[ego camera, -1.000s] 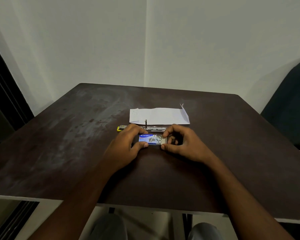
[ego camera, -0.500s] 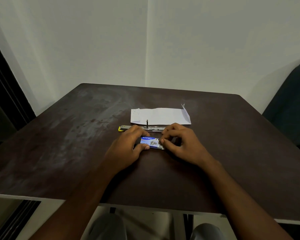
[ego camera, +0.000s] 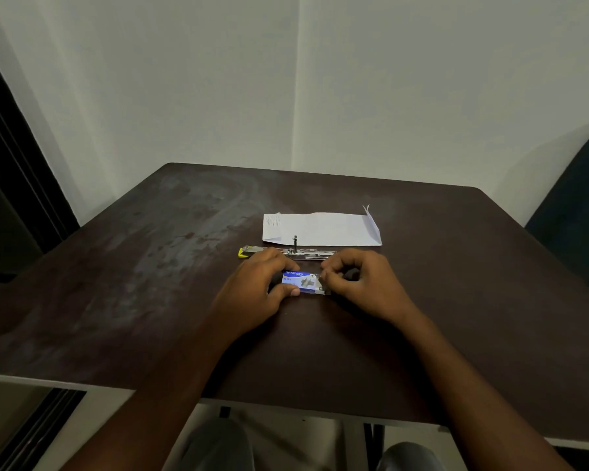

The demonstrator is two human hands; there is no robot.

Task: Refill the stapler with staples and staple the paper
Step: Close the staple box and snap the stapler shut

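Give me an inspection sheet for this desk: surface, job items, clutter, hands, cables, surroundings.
Surface: dark brown table, scuffed and smeared on its left half.
Job's things: stapler swung open flat; folded white paper behind it; blue staple box in front of it.
Clutter: nothing seen.
Hands: left hand grips the staple box's left end; right hand pinches at its right end.
Cables: nothing seen.
Surroundings: white wall corner; dark chair at right; dark frame at left.

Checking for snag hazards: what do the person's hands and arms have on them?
Left hand and right hand are bare: no gloves, rings or watch visible. Left forearm and right forearm are uncovered down to the picture's bottom edge; no sleeve shows.
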